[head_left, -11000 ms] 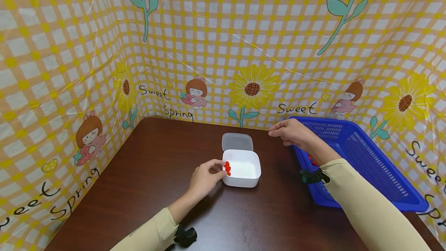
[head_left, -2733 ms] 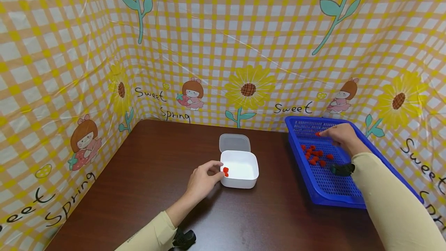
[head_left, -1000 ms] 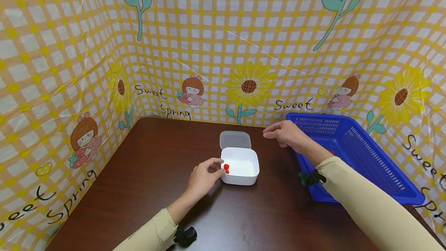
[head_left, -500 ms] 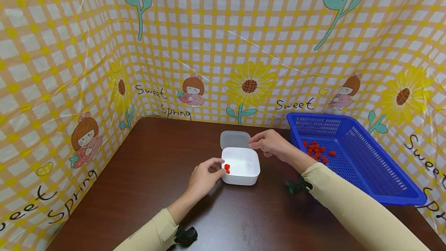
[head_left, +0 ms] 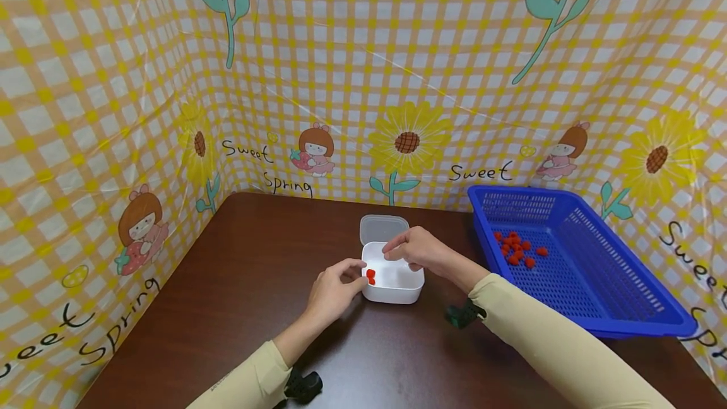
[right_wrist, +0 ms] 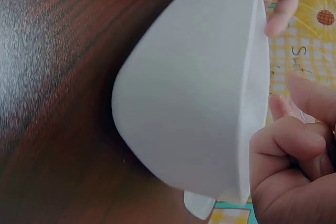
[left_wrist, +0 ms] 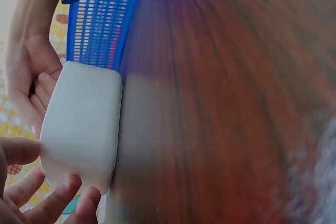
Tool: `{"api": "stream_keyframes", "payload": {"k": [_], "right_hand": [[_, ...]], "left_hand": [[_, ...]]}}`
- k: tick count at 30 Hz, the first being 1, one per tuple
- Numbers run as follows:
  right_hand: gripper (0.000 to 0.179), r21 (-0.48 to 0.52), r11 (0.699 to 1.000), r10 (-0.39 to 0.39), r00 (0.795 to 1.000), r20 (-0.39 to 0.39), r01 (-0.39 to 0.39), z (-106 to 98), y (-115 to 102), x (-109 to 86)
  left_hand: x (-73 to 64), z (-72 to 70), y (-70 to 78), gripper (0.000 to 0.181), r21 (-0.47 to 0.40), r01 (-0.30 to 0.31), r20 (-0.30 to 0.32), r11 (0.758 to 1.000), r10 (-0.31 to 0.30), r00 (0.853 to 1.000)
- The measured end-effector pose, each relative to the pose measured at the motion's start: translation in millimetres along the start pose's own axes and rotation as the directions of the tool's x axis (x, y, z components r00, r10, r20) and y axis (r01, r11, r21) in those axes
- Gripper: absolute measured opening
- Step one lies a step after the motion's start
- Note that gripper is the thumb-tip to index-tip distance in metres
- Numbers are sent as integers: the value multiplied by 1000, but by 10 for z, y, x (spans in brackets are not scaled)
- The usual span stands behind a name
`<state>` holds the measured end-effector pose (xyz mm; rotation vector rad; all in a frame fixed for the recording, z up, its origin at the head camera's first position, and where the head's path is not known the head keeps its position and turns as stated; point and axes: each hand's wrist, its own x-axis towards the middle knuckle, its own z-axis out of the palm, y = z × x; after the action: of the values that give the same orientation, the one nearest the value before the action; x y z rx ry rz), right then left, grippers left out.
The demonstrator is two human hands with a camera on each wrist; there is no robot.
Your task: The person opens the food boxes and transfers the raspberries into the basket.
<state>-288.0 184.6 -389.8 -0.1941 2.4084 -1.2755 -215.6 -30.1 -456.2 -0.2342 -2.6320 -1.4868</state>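
Observation:
A white plastic box [head_left: 392, 296] stands uncovered on the table, a couple of small red berry-like pieces [head_left: 370, 274] inside by its left wall. My left hand [head_left: 334, 289] grips that left side, thumb and fingers around the rim; in the left wrist view its fingers [left_wrist: 58, 200] press against the wall. Over the box's back right part reaches my right hand [head_left: 425, 251], index finger fairly straight and the other fingers bent. No piece shows at its fingertips. In the right wrist view this hand [right_wrist: 299, 156] is beside the box's rim.
Just behind the box lies a translucent lid [head_left: 384, 227]. To the right stands a blue perforated basket [head_left: 591, 257] with several red pieces [head_left: 514, 248] near its left side. A checked, flower-printed cloth [head_left: 341, 81] rises behind the dark table [head_left: 272, 245].
My right hand held a red piece in the basket 2.7 seconds ago; it has since come left over the box. Fewer red pieces show in the box than 11 seconds ago. Left hand unchanged.

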Motion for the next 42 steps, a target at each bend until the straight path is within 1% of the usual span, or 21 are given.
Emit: {"api": "stream_keyframes", "payload": {"k": [6, 10, 13, 17, 21, 27, 31, 34, 39, 42], "right_hand": [[18, -40, 999, -2, 1000, 19, 3, 140, 10, 37], [13, -71, 997, -22, 999, 35, 25, 206, 41, 68], [10, -122, 992, -33, 999, 24, 36, 249, 45, 85], [7, -199, 979, -34, 999, 16, 37, 302, 23, 95], [5, -256, 966, -32, 999, 16, 35, 358, 25, 107], [12, -340, 940, -37, 999, -12, 30, 445, 59, 114], [14, -352, 934, -63, 998, -11, 55, 492, 77, 115], [13, -339, 939, -72, 997, -17, 62, 516, 87, 115], [13, -305, 952, -48, 999, -24, 38, 534, 92, 114], [12, -302, 953, -41, 999, -22, 33, 541, 90, 126]], "left_hand": [[-10, 3, -11, 30, 7, -9, -1, 1000, 9, 1000], [-8, -3, 0, 29, 6, -12, -1, 1000, 12, 1000], [-9, -10, 7, 30, 4, -15, -4, 1000, 16, 1000], [-13, -17, 14, 30, 3, -13, -14, 1000, 13, 1000], [-15, -16, 14, 30, 3, -12, -15, 1000, 12, 1000], [-17, -9, 20, 29, 8, -12, -11, 1000, 13, 1000], [-15, -7, 18, 29, 9, -14, -13, 1000, 14, 1000], [-15, -4, 19, 28, 11, -18, -15, 1000, 18, 1000], [-20, 4, 17, 28, 8, -16, -13, 1000, 16, 1000], [-23, 1, 20, 27, 6, -15, -16, 1000, 15, 1000]]}}
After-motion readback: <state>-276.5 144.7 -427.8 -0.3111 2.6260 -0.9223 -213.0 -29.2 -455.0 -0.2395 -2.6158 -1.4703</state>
